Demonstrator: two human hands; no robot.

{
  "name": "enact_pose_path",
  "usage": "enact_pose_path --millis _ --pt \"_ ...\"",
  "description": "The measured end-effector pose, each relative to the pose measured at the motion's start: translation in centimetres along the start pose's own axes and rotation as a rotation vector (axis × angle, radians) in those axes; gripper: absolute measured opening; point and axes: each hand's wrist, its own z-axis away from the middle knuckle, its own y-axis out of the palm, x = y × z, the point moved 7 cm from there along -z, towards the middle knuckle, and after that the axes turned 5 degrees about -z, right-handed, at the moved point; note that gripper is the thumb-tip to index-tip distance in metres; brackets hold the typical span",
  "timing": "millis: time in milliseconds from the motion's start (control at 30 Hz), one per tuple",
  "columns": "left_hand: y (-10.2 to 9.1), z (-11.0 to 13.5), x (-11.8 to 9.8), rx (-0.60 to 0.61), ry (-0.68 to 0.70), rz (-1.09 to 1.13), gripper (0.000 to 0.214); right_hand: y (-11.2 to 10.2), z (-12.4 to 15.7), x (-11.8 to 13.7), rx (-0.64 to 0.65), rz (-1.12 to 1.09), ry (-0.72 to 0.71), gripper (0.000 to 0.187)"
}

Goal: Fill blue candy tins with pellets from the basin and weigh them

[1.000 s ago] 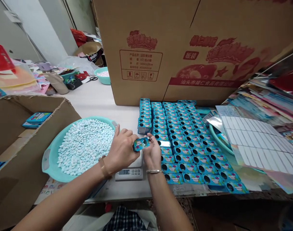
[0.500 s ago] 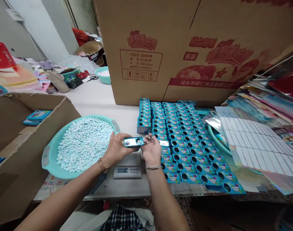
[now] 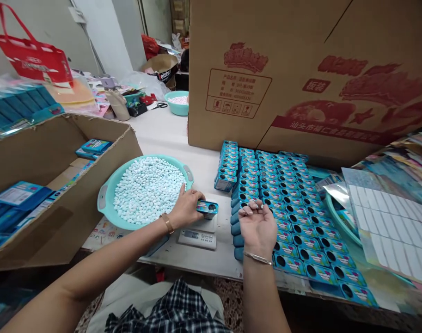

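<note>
My left hand (image 3: 185,208) grips a small blue tin (image 3: 207,208) and holds it on the platform of a small white digital scale (image 3: 198,237). My right hand (image 3: 256,225) hovers palm up just right of the scale, over the near rows of tins, with its fingers curled; what they hold, if anything, is too small to make out. A teal basin (image 3: 108,194) heaped with small white-blue candies (image 3: 148,188) sits left of the scale. Several rows of open blue tins (image 3: 283,203) cover the table to the right.
A large printed cardboard carton (image 3: 301,74) stands behind the tins. An open cardboard box (image 3: 58,185) with blue packs sits at the left. White label sheets (image 3: 394,222) lie at the right, over a second teal basin (image 3: 335,215). A small teal bowl (image 3: 178,102) and clutter lie far back.
The tin went from being held between both hands above the scale to resting on its platform in my left hand. My right hand let go and drew back to the right. The view shifted left.
</note>
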Motion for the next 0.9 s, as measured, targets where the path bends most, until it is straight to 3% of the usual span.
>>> enact_pose_path --millis 100,200,300,367,433,567,800,900 --pt "-2.5 0.6 -0.6 0.002 0.021 -0.037 0.07 -0.3 0.5 0.6 -0.009 0.015 -0.02 0.017" --pt "-8.7 1.1 -1.8 -0.164 0.051 0.019 0.102 -0.7 1.0 1.3 -0.011 0.009 -0.039 0.018" --pt "-14.2 1.5 -3.0 -0.298 0.119 0.072 0.097 -0.8 1.5 1.7 0.006 -0.007 -0.045 0.016" --pt "-15.1 1.3 -3.5 -0.251 0.135 0.048 0.091 -0.8 1.7 1.6 0.02 -0.012 -0.033 0.016" --pt "-13.9 0.7 -3.5 -0.14 0.117 -0.018 0.087 -0.7 1.9 1.3 0.031 -0.01 -0.018 0.015" --pt "-9.6 -0.8 -4.2 0.072 0.144 -0.131 0.082 -0.8 2.2 1.0 0.041 -0.011 0.003 0.011" --pt "-4.9 -3.3 -6.3 0.213 0.26 -0.271 0.082 -1.8 2.1 2.1 0.027 -0.03 -0.022 0.006" --pt "-1.8 -4.0 -5.7 0.383 0.143 -0.226 0.057 -2.0 2.1 1.6 0.025 -0.027 0.01 0.007"
